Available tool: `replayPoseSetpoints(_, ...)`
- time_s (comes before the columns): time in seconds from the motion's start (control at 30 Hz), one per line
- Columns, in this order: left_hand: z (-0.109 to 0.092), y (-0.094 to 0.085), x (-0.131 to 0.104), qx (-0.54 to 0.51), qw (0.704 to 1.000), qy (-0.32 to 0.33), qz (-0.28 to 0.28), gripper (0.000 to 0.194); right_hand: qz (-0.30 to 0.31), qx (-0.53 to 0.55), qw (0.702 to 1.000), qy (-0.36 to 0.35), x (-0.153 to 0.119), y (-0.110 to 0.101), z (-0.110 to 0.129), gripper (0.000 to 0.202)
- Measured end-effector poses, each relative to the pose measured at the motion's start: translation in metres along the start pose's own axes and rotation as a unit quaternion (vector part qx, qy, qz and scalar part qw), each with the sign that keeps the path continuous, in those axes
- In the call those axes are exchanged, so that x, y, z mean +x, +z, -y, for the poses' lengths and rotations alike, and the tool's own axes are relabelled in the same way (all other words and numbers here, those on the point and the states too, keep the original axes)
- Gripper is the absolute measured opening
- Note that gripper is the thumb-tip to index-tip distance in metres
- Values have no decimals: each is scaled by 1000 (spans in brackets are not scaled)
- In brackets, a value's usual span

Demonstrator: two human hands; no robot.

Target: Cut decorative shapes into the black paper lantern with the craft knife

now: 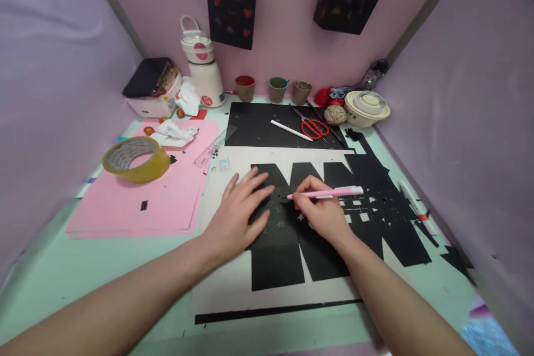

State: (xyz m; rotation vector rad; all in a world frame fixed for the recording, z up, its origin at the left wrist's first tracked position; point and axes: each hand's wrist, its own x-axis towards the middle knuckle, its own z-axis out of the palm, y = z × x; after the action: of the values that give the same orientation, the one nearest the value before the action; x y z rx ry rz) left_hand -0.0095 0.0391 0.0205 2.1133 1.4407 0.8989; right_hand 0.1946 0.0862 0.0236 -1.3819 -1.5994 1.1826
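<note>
A cut-out sheet of black card [277,270], with notched edges and small openings, lies on a large white sheet [225,278]. My left hand [240,211] rests on its left part, fingers spread and holding nothing. In my right hand [321,208] is a slim pink-and-white pen-shaped craft knife [329,193], pinched near its tip. That tip points left and meets the card close to my left fingertips. Faint star and triangle outlines show on the card between the hands. Cut star and square openings lie around and right of my right hand, which partly covers them.
Behind are black paper [250,128], red-handled scissors [315,128], a white pencil-like stick [291,130] and several paint cups [277,89]. Yellow tape [156,164] sits on pink paper [112,206] at left, near a white bottle [206,80]. A white marker [413,203] lies at right.
</note>
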Motion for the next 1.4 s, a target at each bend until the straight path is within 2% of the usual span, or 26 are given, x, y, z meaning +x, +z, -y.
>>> replayPoseSetpoints(0.1, 3, 3, 1, -39, 997, -30, 62, 47, -10, -33, 999, -19, -2, 5, -4, 13)
replayPoseSetpoints(0.2, 3, 7, 1, -61, 994, -56, 68, 52, -11, -49, 998, -35, -4, 8, -7, 13)
replayPoseSetpoints(0.43, 6, 10, 0, -56, 996, -40, 54, 52, -14, -97, 991, -89, -5, 10, -8, 14)
replayPoseSetpoints(0.5, 6, 11, -1, -25, 998, -27, 58, 52, -20, -110, 989, -101, -5, 11, -7, 14)
replayPoseSetpoints(0.67, 5, 10, -1, 146, 984, 22, 103, 56, -36, -131, 982, -131, -5, 12, -6, 14)
replayPoseSetpoints(0.87, 6, 11, -2, 201, 974, 46, 96, 55, -25, -138, 981, -135, -5, 13, -5, 13)
replayPoseSetpoints(1.4, 6, 11, -2, 207, 973, 68, 78, 52, -26, -146, 980, -130, -5, 14, -4, 15)
